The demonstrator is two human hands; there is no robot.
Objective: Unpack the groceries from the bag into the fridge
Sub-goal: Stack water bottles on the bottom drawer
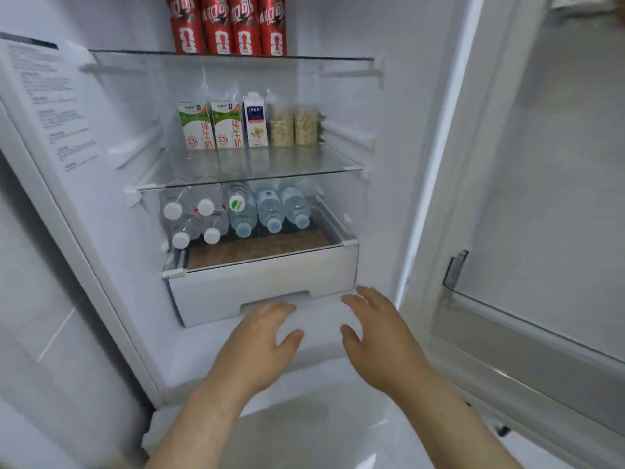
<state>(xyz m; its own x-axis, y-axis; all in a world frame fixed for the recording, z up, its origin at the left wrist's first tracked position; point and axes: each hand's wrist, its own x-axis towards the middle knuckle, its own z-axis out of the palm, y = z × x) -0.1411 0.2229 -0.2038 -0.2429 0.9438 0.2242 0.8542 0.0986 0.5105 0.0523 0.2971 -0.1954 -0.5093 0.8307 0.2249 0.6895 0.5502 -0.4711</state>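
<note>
In front of the open fridge (399,130), from the head view, we are looking down at two bare hands hovering low before the white drawer (263,286). The left hand (263,336) is lying flat with relaxed fingers just below the drawer's handle recess, grasping nothing; we cannot tell whether its fingertips are touching the drawer. The right hand (375,333) is spreading its fingers loosely near the drawer's right corner, likewise empty. Above the drawer, water bottles (241,211) are lying on their sides. On the glass shelf higher up, three cartons (225,128) and two grain jars (294,128) are standing in a row, and red cans (230,25) are standing on the top shelf.
</note>
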